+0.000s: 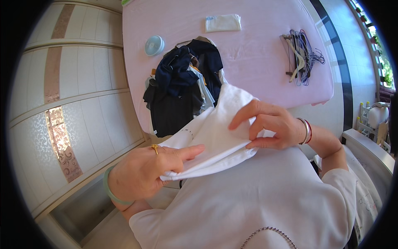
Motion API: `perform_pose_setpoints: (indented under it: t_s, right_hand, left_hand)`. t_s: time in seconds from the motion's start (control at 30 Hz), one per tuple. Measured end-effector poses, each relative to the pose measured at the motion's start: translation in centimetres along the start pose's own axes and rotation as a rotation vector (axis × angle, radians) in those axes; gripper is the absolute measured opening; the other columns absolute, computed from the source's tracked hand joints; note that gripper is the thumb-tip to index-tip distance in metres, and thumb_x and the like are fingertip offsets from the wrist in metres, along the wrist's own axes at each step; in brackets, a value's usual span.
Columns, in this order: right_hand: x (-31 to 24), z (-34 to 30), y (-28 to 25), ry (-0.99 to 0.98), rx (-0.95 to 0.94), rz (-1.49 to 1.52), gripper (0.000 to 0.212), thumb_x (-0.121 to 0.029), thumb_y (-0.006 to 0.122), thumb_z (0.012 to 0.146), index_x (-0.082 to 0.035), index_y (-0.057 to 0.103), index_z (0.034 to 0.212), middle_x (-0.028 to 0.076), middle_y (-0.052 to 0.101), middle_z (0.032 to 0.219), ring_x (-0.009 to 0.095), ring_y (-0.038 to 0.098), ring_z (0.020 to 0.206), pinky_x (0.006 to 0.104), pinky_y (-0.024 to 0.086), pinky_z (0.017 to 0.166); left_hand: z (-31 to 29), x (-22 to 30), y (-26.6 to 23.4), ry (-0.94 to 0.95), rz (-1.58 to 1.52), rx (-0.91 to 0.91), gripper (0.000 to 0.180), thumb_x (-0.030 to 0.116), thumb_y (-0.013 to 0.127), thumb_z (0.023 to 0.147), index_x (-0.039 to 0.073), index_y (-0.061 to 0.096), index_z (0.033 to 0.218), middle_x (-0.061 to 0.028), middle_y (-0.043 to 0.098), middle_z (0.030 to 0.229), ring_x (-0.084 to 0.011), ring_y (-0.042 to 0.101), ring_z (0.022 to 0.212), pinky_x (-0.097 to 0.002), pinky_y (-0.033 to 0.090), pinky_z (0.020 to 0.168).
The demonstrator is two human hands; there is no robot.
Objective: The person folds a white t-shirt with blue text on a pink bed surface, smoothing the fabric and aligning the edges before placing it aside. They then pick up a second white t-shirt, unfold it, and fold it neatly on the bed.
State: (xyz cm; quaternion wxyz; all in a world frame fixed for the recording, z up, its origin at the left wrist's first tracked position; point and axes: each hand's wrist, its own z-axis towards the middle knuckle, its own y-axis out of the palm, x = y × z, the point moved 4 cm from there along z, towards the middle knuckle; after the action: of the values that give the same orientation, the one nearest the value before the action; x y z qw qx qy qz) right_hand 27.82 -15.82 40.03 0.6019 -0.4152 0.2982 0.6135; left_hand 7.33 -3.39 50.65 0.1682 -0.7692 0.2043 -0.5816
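A white garment, with small dark print on its left part, is held up in front of my body, partly folded over on itself. My left hand closes on its near left edge, thumb hidden beneath the cloth and index finger stretched over the top. At the right end, my right hand pinches the layered edge between thumb and fingers, with its index finger resting on the upper side. The far part of the cloth reaches to a heap of dark and light clothes on the bed.
The bed has a pink sheet. On it lie a folded white cloth at the far side, a small light-blue round fan at left, and a bunch of hangers at right. Pale wardrobe doors line the left side.
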Motion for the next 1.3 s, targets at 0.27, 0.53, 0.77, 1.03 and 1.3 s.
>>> perform_pose_setpoints:
  t_s: [0.27, 0.53, 0.77, 1.03, 1.3]
  right_hand:
    - [-0.1, -0.3, 0.8, 0.076, -0.031, 0.119, 0.028, -0.011, 0.077, 0.079, -0.005, 0.055, 0.094, 0.015, 0.065, 0.105, 0.028, 0.064, 0.088, 0.0365, 0.051, 0.078]
    - [1.4, 1.4, 0.5, 0.124, 0.165, -0.124, 0.027, 0.004, 0.070, 0.075, -0.002, 0.055, 0.097, 0.011, 0.061, 0.099, 0.023, 0.061, 0.084, 0.0318, 0.049, 0.072]
    - [3.4, 3.3, -3.3, 0.142, 0.368, -0.394, 0.021, -0.001, 0.071, 0.078, -0.002, 0.055, 0.091, 0.008, 0.063, 0.085, 0.020, 0.061, 0.075, 0.0279, 0.048, 0.066]
    - [3.5, 4.3, -6.2, -0.005, 0.238, -0.730, 0.036, -0.021, 0.081, 0.074, -0.005, 0.056, 0.095, 0.007, 0.062, 0.073, 0.022, 0.060, 0.060, 0.0298, 0.048, 0.056]
    - [5.5, 0.4, -8.6, 0.253, 0.083, -1.010, 0.019, -0.008, 0.074, 0.073, -0.005, 0.061, 0.087, 0.004, 0.062, 0.091, 0.023, 0.058, 0.071, 0.0315, 0.049, 0.068]
  left_hand:
    - [0.7, 0.9, -1.7, -0.124, 0.033, 0.210, 0.022, 0.007, 0.064, 0.088, 0.004, 0.042, 0.091, -0.0218, 0.068, 0.106, -0.0233, 0.069, 0.088, -0.0284, 0.052, 0.073]
    - [0.9, -0.2, -3.1, -0.107, 0.143, 0.375, 0.024, 0.003, 0.066, 0.086, 0.003, 0.046, 0.100, -0.0119, 0.071, 0.104, -0.0173, 0.065, 0.077, -0.0269, 0.051, 0.067]
    - [1.2, -4.3, -4.6, -0.246, 0.068, 0.584, 0.025, 0.004, 0.069, 0.085, 0.003, 0.055, 0.105, -0.0013, 0.065, 0.079, -0.0084, 0.060, 0.075, -0.0217, 0.048, 0.065]
    - [3.0, -5.6, -4.6, -0.018, 0.143, 0.738, 0.013, 0.003, 0.066, 0.088, 0.003, 0.065, 0.101, -0.0016, 0.064, 0.079, -0.0067, 0.056, 0.072, -0.0195, 0.047, 0.068]
    - [3.0, -5.8, -4.9, -0.096, 0.105, 0.719, 0.011, 0.004, 0.066, 0.088, 0.003, 0.067, 0.098, -0.0004, 0.064, 0.081, -0.0061, 0.056, 0.075, -0.0197, 0.047, 0.070]
